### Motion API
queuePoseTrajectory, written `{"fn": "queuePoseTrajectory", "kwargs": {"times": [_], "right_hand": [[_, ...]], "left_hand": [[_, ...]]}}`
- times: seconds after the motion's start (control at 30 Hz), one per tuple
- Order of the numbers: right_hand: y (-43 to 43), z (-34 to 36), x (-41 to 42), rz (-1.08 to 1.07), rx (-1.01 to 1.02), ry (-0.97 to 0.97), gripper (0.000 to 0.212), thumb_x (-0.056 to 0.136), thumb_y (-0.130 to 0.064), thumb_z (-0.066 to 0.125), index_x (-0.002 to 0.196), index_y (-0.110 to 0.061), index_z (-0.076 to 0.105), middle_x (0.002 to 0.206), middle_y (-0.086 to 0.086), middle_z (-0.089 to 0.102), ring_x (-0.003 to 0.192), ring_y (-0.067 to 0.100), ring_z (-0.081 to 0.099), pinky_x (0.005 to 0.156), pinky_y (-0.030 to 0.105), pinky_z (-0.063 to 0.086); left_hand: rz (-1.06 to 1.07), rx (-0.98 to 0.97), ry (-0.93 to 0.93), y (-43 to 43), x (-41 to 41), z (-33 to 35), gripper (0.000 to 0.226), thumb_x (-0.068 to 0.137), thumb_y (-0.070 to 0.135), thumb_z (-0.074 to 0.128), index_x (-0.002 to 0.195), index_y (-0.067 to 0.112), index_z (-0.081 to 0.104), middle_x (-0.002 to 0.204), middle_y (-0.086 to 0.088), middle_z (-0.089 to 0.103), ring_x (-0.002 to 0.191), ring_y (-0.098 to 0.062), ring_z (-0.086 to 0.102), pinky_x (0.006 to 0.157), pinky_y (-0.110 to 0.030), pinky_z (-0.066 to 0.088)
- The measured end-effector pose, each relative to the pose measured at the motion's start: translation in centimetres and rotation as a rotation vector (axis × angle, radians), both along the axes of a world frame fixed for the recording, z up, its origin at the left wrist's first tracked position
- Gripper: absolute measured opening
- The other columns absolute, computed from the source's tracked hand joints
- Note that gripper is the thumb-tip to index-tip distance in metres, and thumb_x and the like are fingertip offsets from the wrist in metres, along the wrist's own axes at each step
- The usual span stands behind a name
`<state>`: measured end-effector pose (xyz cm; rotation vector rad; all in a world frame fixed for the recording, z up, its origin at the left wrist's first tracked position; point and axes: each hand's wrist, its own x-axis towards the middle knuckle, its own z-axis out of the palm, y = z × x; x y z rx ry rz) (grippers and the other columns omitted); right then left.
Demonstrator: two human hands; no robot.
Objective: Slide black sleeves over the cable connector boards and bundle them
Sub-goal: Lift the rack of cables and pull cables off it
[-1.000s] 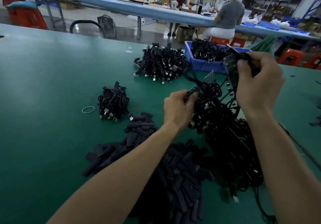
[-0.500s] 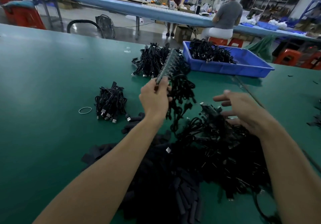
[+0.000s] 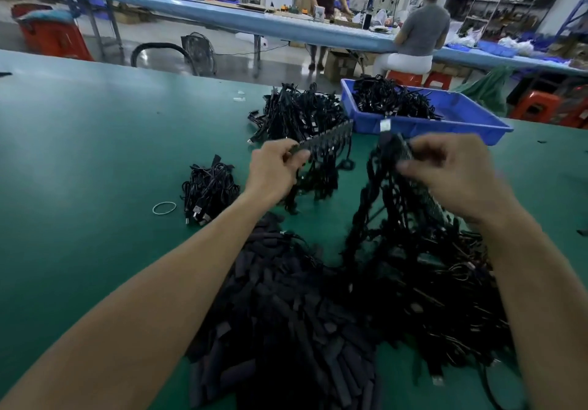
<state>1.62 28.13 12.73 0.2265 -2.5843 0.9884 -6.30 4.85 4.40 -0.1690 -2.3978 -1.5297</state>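
Note:
My left hand (image 3: 275, 167) pinches one end of a strip of connector boards (image 3: 331, 137), and black cables hang from it above the green table (image 3: 95, 155). My right hand (image 3: 451, 170) grips a second board strip (image 3: 399, 148), lifting a clump of cables out of the loose cable heap (image 3: 429, 282) at the right. A pile of black sleeves (image 3: 286, 330) lies in front of me between my forearms.
A small cable bundle (image 3: 208, 188) and a rubber band (image 3: 164, 208) lie at the left. A larger cable heap (image 3: 296, 113) sits beyond my hands, beside a blue tray (image 3: 461, 123) holding more cables. Two people work at a far bench.
My right hand, open over the heap half a second ago, now grips a board strip and has lifted it. My left hand has lowered its strip slightly and turned it rightward.

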Motion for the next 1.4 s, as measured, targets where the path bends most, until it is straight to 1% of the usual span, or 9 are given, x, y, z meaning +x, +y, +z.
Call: {"fn": "queuePoseTrajectory", "kwargs": {"times": [0.1, 0.33, 0.43, 0.57, 0.7, 0.8, 0.97, 1.17, 1.4], "right_hand": [[-2.0, 2.6, 0.1, 0.032, 0.095, 0.297, 0.022, 0.089, -0.011, 0.071, 0.108, -0.020, 0.074, 0.086, -0.014, 0.066, 0.068, -0.006, 0.057, 0.066, 0.007, 0.042], [-5.5, 5.5, -2.6, -0.079, 0.057, 0.743, 0.023, 0.101, -0.020, 0.051, 0.118, -0.014, 0.066, 0.101, 0.006, 0.069, 0.093, 0.019, 0.061, 0.074, 0.026, 0.050], [-5.5, 3.9, -4.3, -0.067, 0.257, 0.601, 0.026, 0.102, -0.016, 0.050, 0.124, -0.016, 0.063, 0.097, 0.010, 0.071, 0.080, 0.027, 0.063, 0.067, 0.034, 0.052], [-3.3, -0.4, -5.7, -0.211, 0.420, 0.407, 0.032, 0.103, -0.011, 0.049, 0.132, -0.020, 0.061, 0.103, 0.017, 0.069, 0.090, 0.040, 0.063, 0.074, 0.047, 0.051], [-1.5, -4.1, -5.9, -0.274, 0.472, 0.454, 0.036, 0.100, 0.000, 0.051, 0.131, -0.012, 0.064, 0.108, 0.019, 0.070, 0.086, 0.041, 0.066, 0.069, 0.047, 0.052], [-0.2, -5.3, -5.9, -0.298, 0.534, 0.385, 0.035, 0.099, 0.001, 0.054, 0.129, -0.013, 0.066, 0.105, 0.019, 0.073, 0.082, 0.039, 0.068, 0.069, 0.044, 0.054], [-2.3, -6.1, -4.6, -0.071, 0.684, -0.134, 0.026, 0.099, -0.021, 0.059, 0.118, -0.034, 0.073, 0.108, 0.005, 0.075, 0.088, 0.030, 0.070, 0.078, 0.041, 0.060], [-5.3, -8.0, -3.7, 0.079, 0.857, -0.634, 0.029, 0.095, -0.027, 0.065, 0.124, -0.022, 0.064, 0.122, 0.007, 0.060, 0.101, 0.029, 0.063, 0.091, 0.044, 0.056], [-6.8, -9.0, -1.2, 0.190, 0.995, -0.461, 0.063, 0.085, -0.052, 0.067, 0.142, -0.034, 0.047, 0.133, 0.000, 0.054, 0.126, 0.025, 0.049, 0.110, 0.041, 0.036]], "left_hand": [[-0.048, 0.000, -0.157, 0.2, 0.1, -1.6, 0.025, 0.099, 0.024, 0.063, 0.088, 0.003, 0.065, 0.085, -0.016, 0.072, 0.074, -0.033, 0.069, 0.075, -0.048, 0.061], [-0.055, 0.057, -0.320, -0.1, -0.1, -2.6, 0.031, 0.102, 0.033, 0.058, 0.103, 0.002, 0.058, 0.104, -0.016, 0.069, 0.089, -0.029, 0.065, 0.091, -0.053, 0.056], [-0.099, 0.202, -0.335, -0.3, 0.1, -2.8, 0.014, 0.104, 0.026, 0.054, 0.099, 0.013, 0.055, 0.117, -0.016, 0.066, 0.095, -0.029, 0.071, 0.091, -0.053, 0.058], [-0.093, 0.400, -0.258, -0.6, -0.1, -2.8, 0.015, 0.106, 0.012, 0.050, 0.092, 0.019, 0.051, 0.111, -0.015, 0.062, 0.069, -0.025, 0.074, 0.062, -0.039, 0.062], [0.010, 0.272, -0.072, -0.7, -0.1, -2.5, 0.016, 0.106, 0.017, 0.051, 0.090, 0.014, 0.049, 0.095, -0.020, 0.060, 0.083, -0.048, 0.068, 0.072, -0.061, 0.059], [0.097, 0.346, 0.046, -1.3, -0.2, -1.3, 0.016, 0.105, 0.016, 0.051, 0.089, 0.016, 0.051, 0.090, -0.004, 0.060, 0.075, -0.023, 0.074, 0.072, -0.051, 0.063], [0.121, 0.410, 0.226, -2.7, 0.0, 0.5, 0.021, 0.105, 0.017, 0.051, 0.087, 0.025, 0.047, 0.084, 0.005, 0.059, 0.069, -0.015, 0.072, 0.071, -0.051, 0.062], [0.036, 0.369, 0.323, -5.3, 1.0, 1.3, 0.027, 0.104, 0.018, 0.053, 0.081, 0.025, 0.041, 0.076, 0.010, 0.046, 0.075, -0.017, 0.060, 0.064, -0.025, 0.060], [0.028, 0.269, 0.349, -5.9, 3.0, -1.5, 0.026, 0.104, 0.018, 0.054, 0.084, 0.034, 0.050, 0.078, 0.008, 0.053, 0.081, -0.038, 0.064, 0.063, -0.023, 0.058]]}}
